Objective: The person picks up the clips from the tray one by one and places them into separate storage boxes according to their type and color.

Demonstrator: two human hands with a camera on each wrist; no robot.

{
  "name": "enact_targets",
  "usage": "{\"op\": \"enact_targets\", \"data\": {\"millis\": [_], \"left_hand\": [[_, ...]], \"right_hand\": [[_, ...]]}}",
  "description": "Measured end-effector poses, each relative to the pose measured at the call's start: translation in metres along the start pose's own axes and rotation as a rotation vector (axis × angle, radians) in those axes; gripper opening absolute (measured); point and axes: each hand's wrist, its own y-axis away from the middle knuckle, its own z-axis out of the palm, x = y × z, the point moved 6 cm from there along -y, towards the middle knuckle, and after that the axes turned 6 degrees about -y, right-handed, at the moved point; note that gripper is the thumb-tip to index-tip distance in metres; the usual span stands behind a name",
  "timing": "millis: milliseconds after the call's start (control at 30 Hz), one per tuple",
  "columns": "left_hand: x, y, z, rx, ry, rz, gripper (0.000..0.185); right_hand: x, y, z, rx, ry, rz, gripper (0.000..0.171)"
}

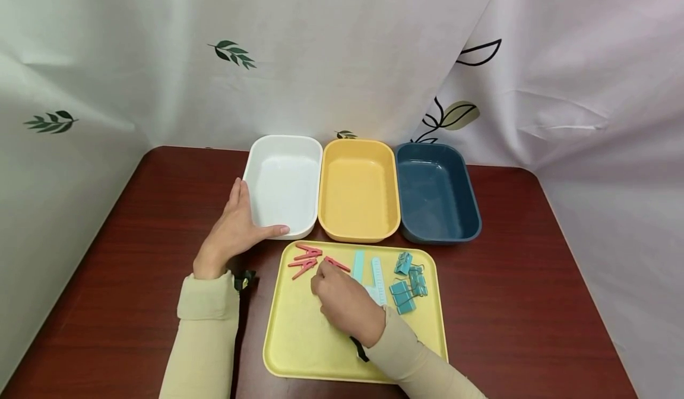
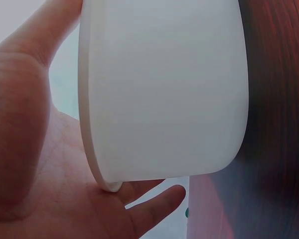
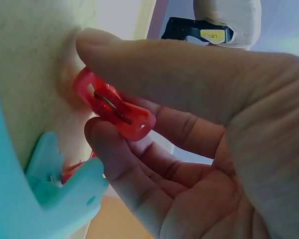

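My left hand (image 1: 231, 227) rests against the near left corner of a white bin (image 1: 285, 185). Its thumb lies along the near rim, and the fingers extend along the left side; the left wrist view shows the bin's outer wall (image 2: 164, 89) beside the palm. Over a yellow tray (image 1: 299, 351), my right hand (image 1: 347, 301) pinches a red clothespin (image 3: 114, 107) between thumb and fingertips. Other red clothespins (image 1: 303, 264) lie at the tray's far left. Light teal plastic clips (image 1: 378, 277) are just right of the hand, partly covered by it; one teal clip (image 3: 70, 194) shows close to the fingers.
Several teal binder clips (image 1: 403, 297) lie on the tray's right side. A yellow bin (image 1: 359, 191) and a dark blue bin (image 1: 438, 194) stand in a row right of the white one. Patterned white cloth (image 1: 342, 48) hangs behind the brown table (image 1: 123, 280).
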Motion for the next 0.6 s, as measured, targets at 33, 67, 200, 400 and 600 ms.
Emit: {"op": "enact_targets", "data": {"millis": [33,67,200,400,600], "left_hand": [[0.0002,0.0002,-0.0001,-0.001,0.0,0.0,0.14],[0.0005,0.0004,-0.0002,-0.002,0.0,0.0,0.14],[0.0009,0.0008,-0.0002,-0.004,-0.002,0.002,0.141],[0.0007,0.0007,0.0002,-0.005,-0.003,0.003,0.141],[0.0009,0.0007,0.0,-0.003,-0.004,0.006,0.141]], "right_hand": [[0.0,-0.0002,0.0001,0.005,0.0,-0.004,0.022],[0.0,-0.0003,-0.0001,0.011,0.0,-0.008,0.022],[-0.0006,-0.001,-0.0002,0.037,0.006,-0.021,0.02],[-0.0013,-0.002,-0.001,0.065,-0.002,-0.01,0.018],[-0.001,-0.0013,-0.0019,0.074,0.008,0.006,0.016]]}}
